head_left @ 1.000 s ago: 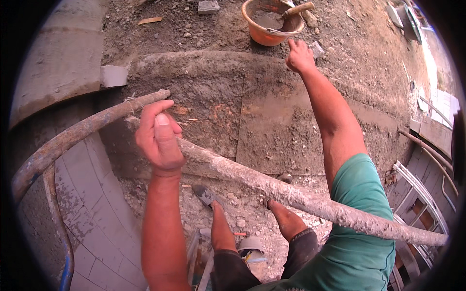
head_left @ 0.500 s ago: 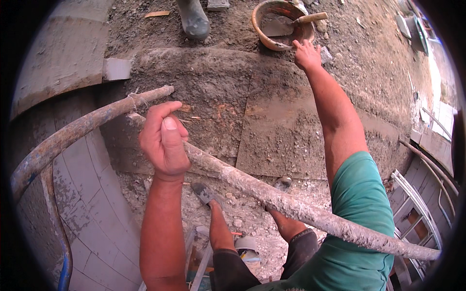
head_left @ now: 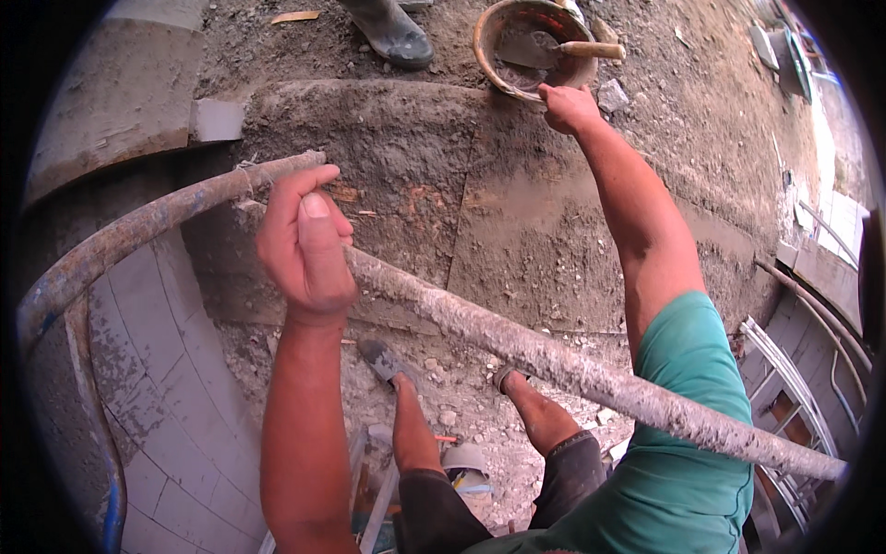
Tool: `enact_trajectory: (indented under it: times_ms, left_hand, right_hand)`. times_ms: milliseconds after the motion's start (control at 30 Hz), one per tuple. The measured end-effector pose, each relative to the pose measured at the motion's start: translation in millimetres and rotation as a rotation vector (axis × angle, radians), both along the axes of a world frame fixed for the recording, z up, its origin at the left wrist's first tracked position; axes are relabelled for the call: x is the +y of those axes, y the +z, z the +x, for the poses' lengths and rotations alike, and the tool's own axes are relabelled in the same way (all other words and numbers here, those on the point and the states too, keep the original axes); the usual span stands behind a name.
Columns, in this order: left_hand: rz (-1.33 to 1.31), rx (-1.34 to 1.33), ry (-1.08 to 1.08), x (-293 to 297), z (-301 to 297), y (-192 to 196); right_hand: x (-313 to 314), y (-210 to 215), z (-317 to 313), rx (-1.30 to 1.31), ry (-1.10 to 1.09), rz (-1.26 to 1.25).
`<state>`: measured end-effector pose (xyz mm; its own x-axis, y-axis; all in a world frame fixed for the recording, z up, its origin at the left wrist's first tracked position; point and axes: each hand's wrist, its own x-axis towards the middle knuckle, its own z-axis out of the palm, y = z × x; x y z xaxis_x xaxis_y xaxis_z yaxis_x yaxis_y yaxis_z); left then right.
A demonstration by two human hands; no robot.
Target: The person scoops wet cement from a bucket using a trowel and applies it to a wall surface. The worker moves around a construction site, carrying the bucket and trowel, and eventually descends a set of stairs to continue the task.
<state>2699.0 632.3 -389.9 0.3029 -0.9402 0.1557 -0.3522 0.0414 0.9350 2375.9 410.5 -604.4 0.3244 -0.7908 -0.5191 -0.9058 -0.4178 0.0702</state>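
Observation:
My right hand (head_left: 570, 109) reaches far forward, its fingers gripping the near rim of a round, mortar-stained basin (head_left: 483, 57). Inside the basin lies a trowel with a wooden handle (head_left: 591, 49), its blade in grey mortar and its handle resting over the right rim. My left hand (head_left: 309, 242) is raised in front of a crusted pole (head_left: 517, 343), thumb up and apart from loosely curled fingers. Nothing shows in it; whether it rests on the pole is hidden. Beside it ends a rusty bent pipe (head_left: 175, 210).
Another person's rubber boot (head_left: 397, 39) stands left of the basin. Mortar-smeared boards (head_left: 535, 222) lie ahead. A grey block wall (head_left: 161, 369) is at left, a white metal frame (head_left: 798, 406) at right. My feet stand on rubble, with a pale container (head_left: 466, 460) between my legs.
My right hand has closed on the basin's rim, and the basin has shifted slightly left. The boot has swung to the right, nearer the basin. My left hand keeps its pose.

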Motion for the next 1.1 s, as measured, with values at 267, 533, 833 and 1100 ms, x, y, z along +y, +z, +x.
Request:
enact_trajectory:
  times_ms: [267, 533, 833, 1100]
  left_hand:
    - [-0.006, 0.008, 0.001, 0.4, 0.9, -2.9]
    - [-0.082, -0.004, 0.0, -2.8, -0.9, -3.0]
    - [-0.151, -0.018, -0.034, 0.2, 4.2, -6.7]
    - [0.503, 0.027, 0.17, 250.5, 7.1, -91.7]
  right_hand:
    - [42.4, 90.7, 32.6, -0.076, 0.09, -0.098]
    - [172.5, 165.7, 44.8, -0.466, -0.316, 0.151]
    - [393.8, 75.3, 136.8, -0.691, -1.006, 0.452]
    - [458.6, 47.1, 199.6, -1.089, -1.585, 0.893]
